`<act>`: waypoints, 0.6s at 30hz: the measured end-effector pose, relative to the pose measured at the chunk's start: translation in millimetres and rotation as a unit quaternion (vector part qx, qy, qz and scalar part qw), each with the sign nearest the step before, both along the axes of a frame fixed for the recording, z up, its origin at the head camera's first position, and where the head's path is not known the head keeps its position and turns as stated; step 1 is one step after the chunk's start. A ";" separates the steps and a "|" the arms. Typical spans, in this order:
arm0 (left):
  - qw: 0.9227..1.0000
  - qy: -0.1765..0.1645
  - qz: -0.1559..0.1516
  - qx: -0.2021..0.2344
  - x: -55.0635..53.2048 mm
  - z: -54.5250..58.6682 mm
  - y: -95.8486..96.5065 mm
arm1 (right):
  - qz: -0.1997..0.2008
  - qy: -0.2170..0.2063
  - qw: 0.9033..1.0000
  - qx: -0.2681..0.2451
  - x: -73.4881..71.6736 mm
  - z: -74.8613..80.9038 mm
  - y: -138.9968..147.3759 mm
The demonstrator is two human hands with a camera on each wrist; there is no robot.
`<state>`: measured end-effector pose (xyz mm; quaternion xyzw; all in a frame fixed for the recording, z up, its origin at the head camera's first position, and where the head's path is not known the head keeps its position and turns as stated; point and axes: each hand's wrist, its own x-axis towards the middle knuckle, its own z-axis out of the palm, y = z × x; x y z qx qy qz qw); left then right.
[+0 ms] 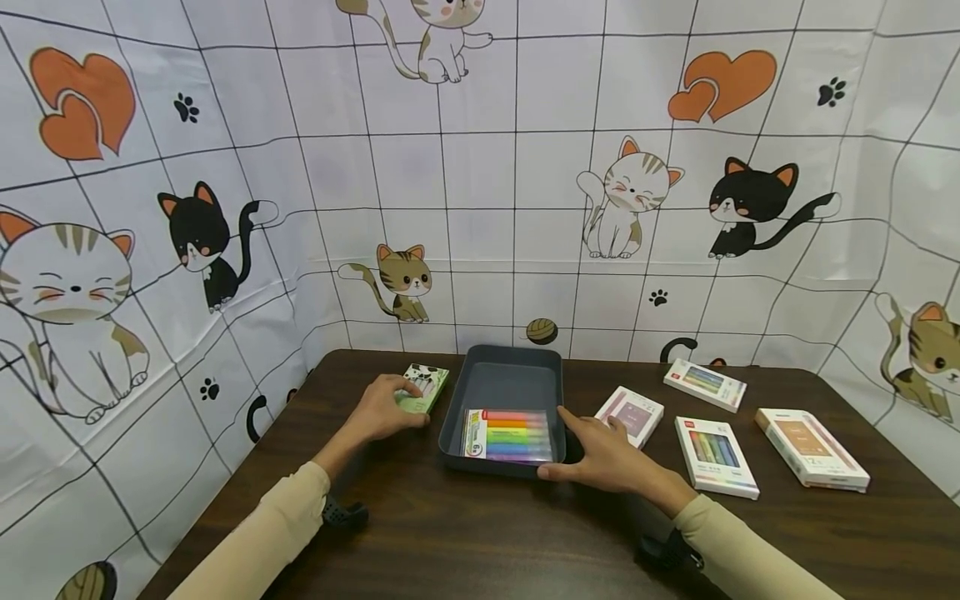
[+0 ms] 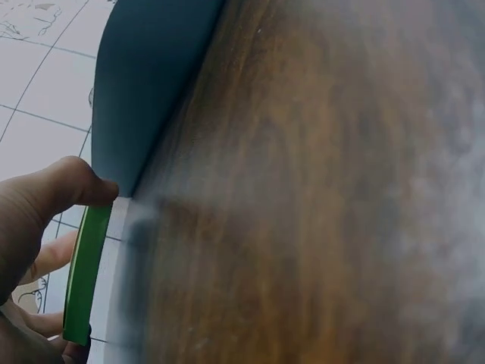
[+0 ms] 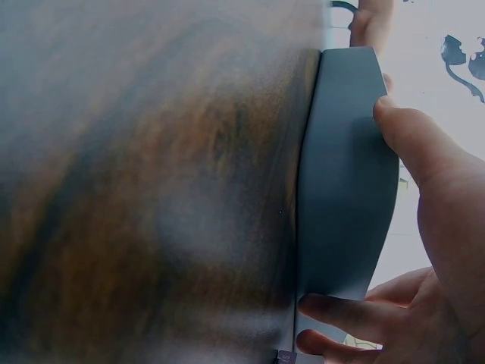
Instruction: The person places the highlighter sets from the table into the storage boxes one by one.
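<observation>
My left hand [image 1: 387, 408] pinches a small green box [image 1: 422, 388] with a black-and-white cow print between thumb and fingers. It is left of a dark grey tray [image 1: 513, 377]; in the left wrist view the green box [image 2: 87, 274] shows edge-on beside the tray's wall [image 2: 148, 83]. In the tray's near end lies a clear-fronted pack of rainbow-coloured markers [image 1: 517, 435]. My right hand [image 1: 600, 454] holds the tray's near right corner, thumb at the front and fingers along the right side. The right wrist view shows that thumb and fingertips against the grey wall [image 3: 345, 182].
Right of the tray, several white boxes lie on the dark wooden table [image 1: 480, 542]: a pink-fronted one [image 1: 630, 415], two with coloured sticks pictured, one farther back [image 1: 705, 384] and one nearer [image 1: 716, 457], and an orange-fronted one [image 1: 812, 448]. A cat-print sheet [image 1: 480, 183] stands behind.
</observation>
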<state>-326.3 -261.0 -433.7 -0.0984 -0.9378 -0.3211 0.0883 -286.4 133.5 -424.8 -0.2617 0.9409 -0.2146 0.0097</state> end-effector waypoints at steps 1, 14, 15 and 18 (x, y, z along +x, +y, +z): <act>1.000 0.001 0.002 0.001 -0.7 0.3 -0.3 | 0.000 0.000 1.000 0.001 -0.2 0.1 0.2; 1.000 0.017 0.017 0.019 -2.0 5.7 -1.2 | 0.003 0.008 1.000 -0.002 -1.1 -0.1 1.8; 0.999 0.019 0.017 0.021 -1.8 6.5 -1.1 | 0.003 0.009 1.000 -0.002 -1.2 0.0 1.6; 0.999 0.021 0.017 0.023 -1.1 8.6 -0.2 | 0.004 0.011 1.000 0.000 -1.2 0.3 1.8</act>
